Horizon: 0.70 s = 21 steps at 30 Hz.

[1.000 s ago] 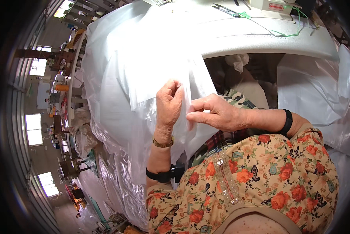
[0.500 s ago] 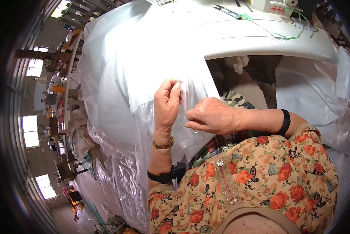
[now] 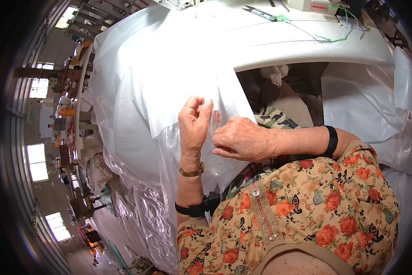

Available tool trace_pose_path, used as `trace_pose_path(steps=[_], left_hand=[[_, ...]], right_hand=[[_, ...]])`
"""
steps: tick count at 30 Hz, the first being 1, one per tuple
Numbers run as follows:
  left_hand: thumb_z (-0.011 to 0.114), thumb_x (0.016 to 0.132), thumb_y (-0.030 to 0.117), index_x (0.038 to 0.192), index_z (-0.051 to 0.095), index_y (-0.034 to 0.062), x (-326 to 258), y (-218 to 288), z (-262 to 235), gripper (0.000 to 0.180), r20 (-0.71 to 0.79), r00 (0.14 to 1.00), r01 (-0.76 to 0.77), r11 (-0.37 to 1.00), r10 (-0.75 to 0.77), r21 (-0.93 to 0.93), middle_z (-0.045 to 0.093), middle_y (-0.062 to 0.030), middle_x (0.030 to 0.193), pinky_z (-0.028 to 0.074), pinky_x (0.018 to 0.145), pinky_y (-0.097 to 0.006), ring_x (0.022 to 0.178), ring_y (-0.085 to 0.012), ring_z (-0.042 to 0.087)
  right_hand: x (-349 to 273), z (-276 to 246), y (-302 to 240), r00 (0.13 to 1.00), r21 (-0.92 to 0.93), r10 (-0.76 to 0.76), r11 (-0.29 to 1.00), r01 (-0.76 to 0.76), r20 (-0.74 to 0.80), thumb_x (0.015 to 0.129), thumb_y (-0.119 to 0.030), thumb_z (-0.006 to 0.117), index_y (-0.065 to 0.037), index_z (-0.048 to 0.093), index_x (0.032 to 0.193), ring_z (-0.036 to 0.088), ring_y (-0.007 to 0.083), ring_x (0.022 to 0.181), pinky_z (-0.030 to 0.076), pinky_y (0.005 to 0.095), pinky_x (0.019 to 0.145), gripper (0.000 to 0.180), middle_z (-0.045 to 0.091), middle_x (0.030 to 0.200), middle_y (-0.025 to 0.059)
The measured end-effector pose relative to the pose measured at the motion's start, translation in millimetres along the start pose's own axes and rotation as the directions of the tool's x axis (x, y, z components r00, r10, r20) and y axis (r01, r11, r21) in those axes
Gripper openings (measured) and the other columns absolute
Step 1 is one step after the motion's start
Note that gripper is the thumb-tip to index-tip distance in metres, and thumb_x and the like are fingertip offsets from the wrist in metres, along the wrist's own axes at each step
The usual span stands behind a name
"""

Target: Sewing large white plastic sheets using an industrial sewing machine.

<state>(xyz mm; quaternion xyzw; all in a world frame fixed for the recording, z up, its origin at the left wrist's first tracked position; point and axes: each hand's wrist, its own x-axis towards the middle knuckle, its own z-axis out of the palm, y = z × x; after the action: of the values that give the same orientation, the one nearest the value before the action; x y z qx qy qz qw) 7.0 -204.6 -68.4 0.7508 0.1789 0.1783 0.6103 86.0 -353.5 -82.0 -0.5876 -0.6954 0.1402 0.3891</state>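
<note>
My left hand [image 3: 194, 123] is raised in front of the table, its thumb and fingers pinched together on a thin white plastic sheet [image 3: 167, 107]. Close beside it, on the right, my right hand [image 3: 242, 140] is curled closed, its knuckles upward, near the sheet's lower part. What its fingers hold is hidden under the hand. A reddish patch, perhaps a fingertip, shows through the translucent sheet between the hands. The sheet runs down from the bright tabletop and hangs in folds over my lap. Strong light washes out its upper part.
On the white tabletop [image 3: 307, 52] at the back lie thread snips [image 3: 260, 13] and a tangle of green thread [image 3: 346, 30]. A pale box [image 3: 302, 4] stands behind. Clear film [image 3: 146, 206] is heaped at left; more plastic sheeting [image 3: 357, 103] hangs at right.
My right hand has shifted slightly left, closer to the left hand. The left hand stays almost in place. The whole view has moved a little.
</note>
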Motion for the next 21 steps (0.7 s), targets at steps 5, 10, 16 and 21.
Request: trace_pose_path(steps=[5, 10, 16, 21], left_hand=[[0.064, 0.094, 0.01, 0.09, 0.061, 0.0008, 0, 8, -1, 0.011, -0.104, 0.99, 0.08, 0.984, -0.097, -0.157, 0.058, 0.0016, 0.075, 0.047, 0.058, -0.021, 0.065, -0.0053, 0.056], [0.066, 0.091, 0.006, 0.086, 0.065, 0.0025, 3, -2, -8, 0.006, -0.097, 0.988, 0.089, 0.955, -0.121, -0.282, 0.058, 0.0044, 0.076, 0.042, 0.059, -0.018, 0.067, -0.003, 0.05], [0.067, 0.09, 0.003, 0.089, 0.067, 0.0022, 3, 3, -9, 0.001, -0.095, 0.978, 0.14, 0.918, -0.188, -0.37, 0.062, 0.0028, 0.079, 0.043, 0.062, -0.019, 0.07, -0.0029, 0.053], [0.068, 0.088, 0.001, 0.088, 0.067, 0.0017, 1, 7, -18, 0.001, -0.037, 0.973, 0.181, 0.858, -0.226, -0.48, 0.065, -0.0001, 0.078, 0.048, 0.064, -0.019, 0.068, -0.0048, 0.057]], right_hand=[[-1, -15, 3, 0.978, 0.119, 0.204, 0.971, -0.207, 0.04, 0.094, -0.035, 0.06, -0.001, 0.056, 0.08, 0.059, 0.0263, 0.064, 0.048, 0.0366, 0.062, 0.037, 0.061, 0.075, 0.01], [7, -12, 19, 0.78, 0.723, 0.614, 0.486, -0.491, 0.117, 0.096, -0.038, 0.058, 0.0, 0.063, 0.088, 0.059, 0.0098, 0.067, 0.05, 0.0253, 0.059, 0.039, 0.063, 0.078, 0.0033], [4, 20, 44, 0.838, 0.859, 0.536, 0.375, -0.347, 0.104, 0.095, -0.03, 0.055, 0.0, 0.06, 0.081, 0.06, 0.0111, 0.06, 0.05, 0.0251, 0.056, 0.033, 0.064, 0.072, 0.005], [7, 19, 42, 0.825, 0.806, 0.557, 0.445, -0.391, 0.093, 0.097, -0.026, 0.052, -0.002, 0.06, 0.08, 0.058, 0.0083, 0.062, 0.049, 0.0224, 0.059, 0.03, 0.062, 0.074, 0.0025]])
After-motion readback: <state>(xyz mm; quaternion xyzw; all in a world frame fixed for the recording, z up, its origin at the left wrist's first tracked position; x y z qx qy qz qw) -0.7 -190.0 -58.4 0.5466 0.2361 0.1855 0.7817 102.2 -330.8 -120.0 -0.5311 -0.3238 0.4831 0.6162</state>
